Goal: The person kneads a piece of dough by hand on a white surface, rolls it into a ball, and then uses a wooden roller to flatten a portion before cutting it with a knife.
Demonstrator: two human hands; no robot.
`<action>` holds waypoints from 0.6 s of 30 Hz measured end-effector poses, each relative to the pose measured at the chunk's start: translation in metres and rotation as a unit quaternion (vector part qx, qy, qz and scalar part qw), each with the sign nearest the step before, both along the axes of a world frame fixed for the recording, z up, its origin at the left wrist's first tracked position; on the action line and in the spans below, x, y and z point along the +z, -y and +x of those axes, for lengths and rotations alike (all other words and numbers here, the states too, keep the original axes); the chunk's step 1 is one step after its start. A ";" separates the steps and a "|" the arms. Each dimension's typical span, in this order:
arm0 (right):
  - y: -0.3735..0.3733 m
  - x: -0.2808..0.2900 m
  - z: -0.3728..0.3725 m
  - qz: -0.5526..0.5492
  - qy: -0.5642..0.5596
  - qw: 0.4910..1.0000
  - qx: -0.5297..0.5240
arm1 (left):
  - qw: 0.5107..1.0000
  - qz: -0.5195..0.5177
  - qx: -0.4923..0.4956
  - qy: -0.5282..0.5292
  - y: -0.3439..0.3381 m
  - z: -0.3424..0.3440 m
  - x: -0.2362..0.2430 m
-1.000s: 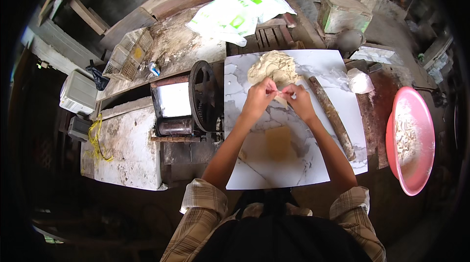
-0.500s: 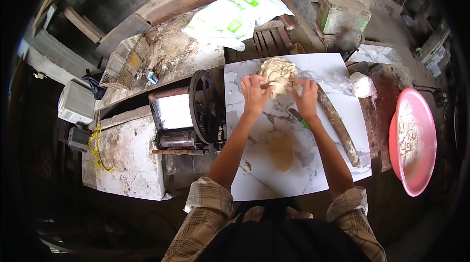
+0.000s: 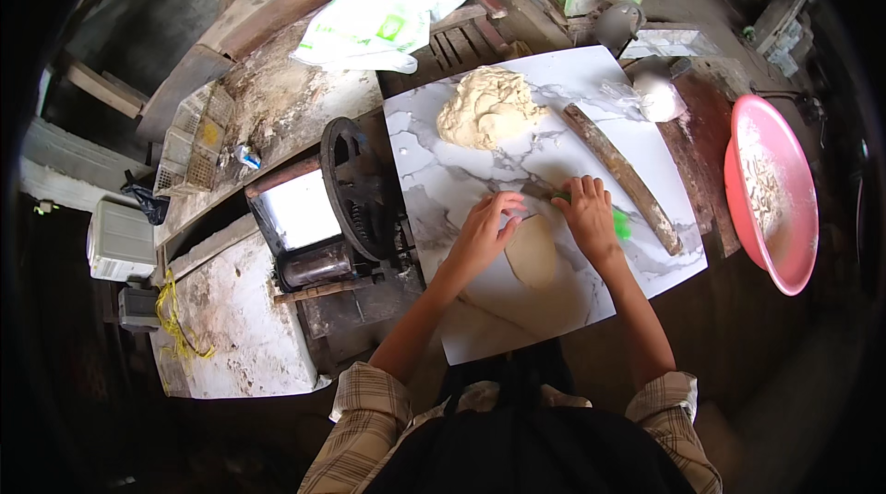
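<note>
A marble-patterned white board (image 3: 443,171) lies in front of me. A flat, oval piece of tan dough (image 3: 532,252) rests on it near the front. My left hand (image 3: 484,231) presses on the dough's left edge with fingers spread. My right hand (image 3: 585,215) is closed around the green handle of a knife (image 3: 554,195) whose blade points left across the dough's far edge. A large lump of pale dough (image 3: 487,107) sits at the back of the board. A long wooden rolling pin (image 3: 623,176) lies diagonally to the right of my right hand.
A hand-cranked metal roller machine (image 3: 346,203) stands left of the board. A pink basin (image 3: 773,190) with flour is at the right. A white and green sack (image 3: 392,10) lies behind, with a small white bag (image 3: 657,93) at the board's far right corner.
Both hands have come back from the big dough lump to the flat piece near me. The right hand now holds the knife.
</note>
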State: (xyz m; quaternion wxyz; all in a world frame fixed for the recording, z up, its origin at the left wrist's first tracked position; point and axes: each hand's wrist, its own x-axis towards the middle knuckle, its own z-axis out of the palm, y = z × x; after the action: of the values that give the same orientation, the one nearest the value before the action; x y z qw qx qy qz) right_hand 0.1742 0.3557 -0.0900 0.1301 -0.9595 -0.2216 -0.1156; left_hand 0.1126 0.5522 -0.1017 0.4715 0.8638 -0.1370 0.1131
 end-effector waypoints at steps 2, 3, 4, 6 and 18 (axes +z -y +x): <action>0.006 -0.004 0.000 0.036 -0.072 0.997 0.017 | 1.000 -0.004 -0.013 -0.018 0.005 -0.002 0.001; 0.008 -0.006 -0.004 0.032 -0.071 0.997 0.010 | 0.999 -0.003 -0.017 -0.036 0.008 -0.003 0.001; 0.006 -0.007 -0.009 0.000 -0.050 0.999 0.007 | 0.999 -0.005 -0.020 -0.034 0.009 -0.004 0.000; 0.005 -0.008 -0.016 -0.036 -0.026 0.999 0.001 | 1.000 0.023 -0.015 0.010 0.011 -0.003 -0.003; 0.003 0.009 -0.082 0.096 -0.087 0.982 -0.136 | 0.996 0.026 0.004 0.084 0.017 -0.011 -0.012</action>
State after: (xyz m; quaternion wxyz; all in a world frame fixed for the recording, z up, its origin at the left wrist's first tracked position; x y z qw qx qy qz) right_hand 0.0923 0.3531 -0.0808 0.2232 -0.9702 -0.0647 -0.0687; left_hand 0.1017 0.5349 -0.1133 0.4353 0.8637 -0.1758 0.1836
